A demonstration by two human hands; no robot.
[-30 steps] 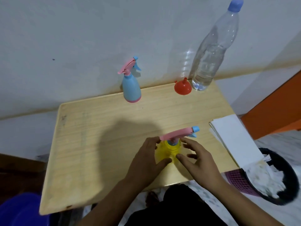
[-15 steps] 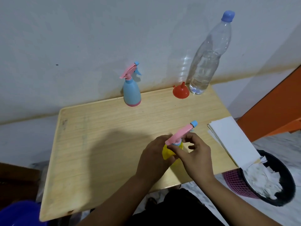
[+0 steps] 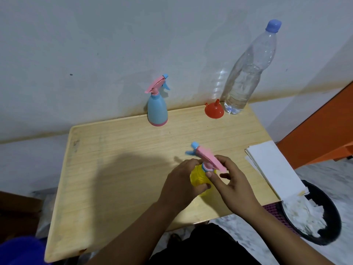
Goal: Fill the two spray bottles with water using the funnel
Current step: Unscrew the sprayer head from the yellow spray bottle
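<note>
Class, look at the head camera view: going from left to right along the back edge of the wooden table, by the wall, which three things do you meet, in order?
Blue spray bottle → red funnel, lying mouth down → clear water bottle with a blue cap.

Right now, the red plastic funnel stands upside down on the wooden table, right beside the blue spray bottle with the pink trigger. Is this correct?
Not quite. The head view shows the red plastic funnel upside down on the wooden table, but it stands right beside the clear plastic water bottle with the blue cap, not the blue spray bottle with the pink trigger, which stands apart to its left.
</note>
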